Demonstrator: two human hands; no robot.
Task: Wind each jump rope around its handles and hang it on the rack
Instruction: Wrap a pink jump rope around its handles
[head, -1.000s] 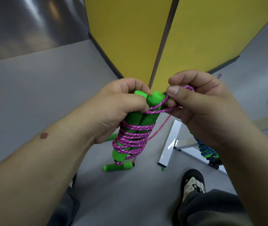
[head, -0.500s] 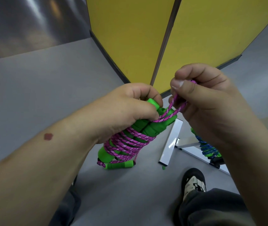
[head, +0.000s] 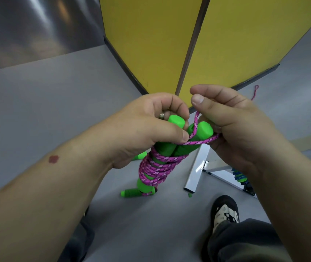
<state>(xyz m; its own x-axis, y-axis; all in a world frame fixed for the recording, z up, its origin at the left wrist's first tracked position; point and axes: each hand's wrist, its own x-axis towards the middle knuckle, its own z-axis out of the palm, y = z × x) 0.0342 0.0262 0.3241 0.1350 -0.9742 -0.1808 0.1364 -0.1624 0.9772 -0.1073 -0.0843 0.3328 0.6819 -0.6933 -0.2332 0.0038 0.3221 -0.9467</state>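
— Head view: what did each grip hold?

— The left hand (head: 147, 129) clenched the two green handles (head: 179, 140) side by side; the right hand (head: 232, 129) pinched the free pink rope (head: 198, 141), just at the handle tops.

— Which way did the bundle run?

— Its long axis ran from 1 o'clock down to 7 o'clock below the left grip, coils on the lower part. The free strand crossed the handles toward 3 o'clock, so I judged the right hand nearer for the last turn. The white rack (head: 196, 173) stood at 5 o'clock on the floor.

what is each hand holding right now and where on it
The left hand grips the two green handles near their tops. The right hand pinches the loose end of the pink rope.
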